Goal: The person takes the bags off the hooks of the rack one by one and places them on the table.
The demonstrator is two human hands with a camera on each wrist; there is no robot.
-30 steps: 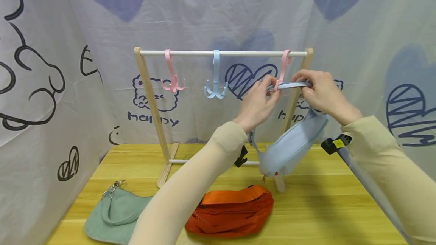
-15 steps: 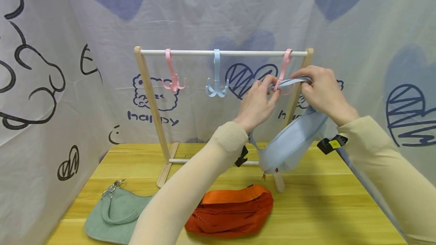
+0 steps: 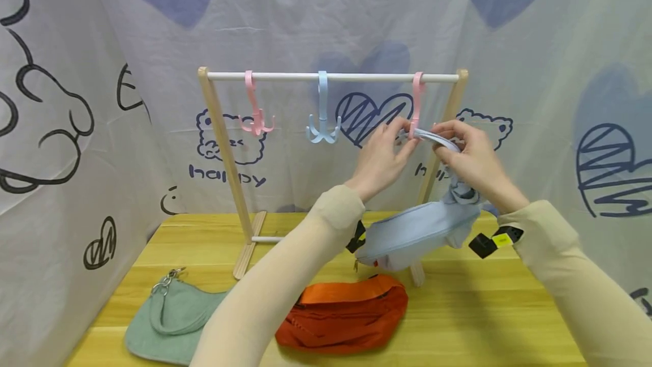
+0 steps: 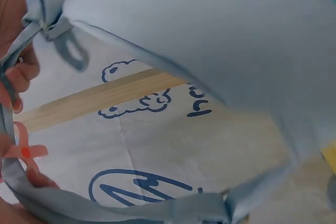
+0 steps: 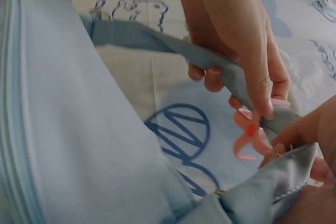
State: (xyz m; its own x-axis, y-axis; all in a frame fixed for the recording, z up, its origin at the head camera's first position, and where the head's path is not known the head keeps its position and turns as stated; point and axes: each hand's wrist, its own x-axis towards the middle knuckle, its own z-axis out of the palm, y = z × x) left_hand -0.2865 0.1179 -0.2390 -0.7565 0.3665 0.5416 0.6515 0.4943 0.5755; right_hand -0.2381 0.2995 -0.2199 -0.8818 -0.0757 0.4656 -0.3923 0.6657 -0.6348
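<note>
A light blue bag (image 3: 417, 234) hangs in the air by its strap (image 3: 438, 137), tilted, its body over the table. My left hand (image 3: 379, 157) pinches the strap right at the lower end of the right-hand pink hook (image 3: 416, 101). Just right of that hook, my right hand (image 3: 474, 160) grips another stretch of the strap. In the right wrist view, the prongs of the pink hook (image 5: 251, 129) show between the hands, beside the strap (image 5: 226, 72). From the left wrist, the strap (image 4: 105, 211) runs in a wide loop past the hook (image 4: 25, 151).
The rack's white rod (image 3: 285, 76) also carries a pink hook (image 3: 257, 120) at left and a blue hook (image 3: 323, 123) mid-way. On the wooden table (image 3: 484, 316) lie a green bag (image 3: 173, 316) and an orange waist bag (image 3: 346, 319), in front of the rack.
My right hand has lowered slightly. The blue bag has swung to a flatter tilt, its lower end shifting left, and the right-hand pink hook has moved left along the rod and now hangs straighter.
</note>
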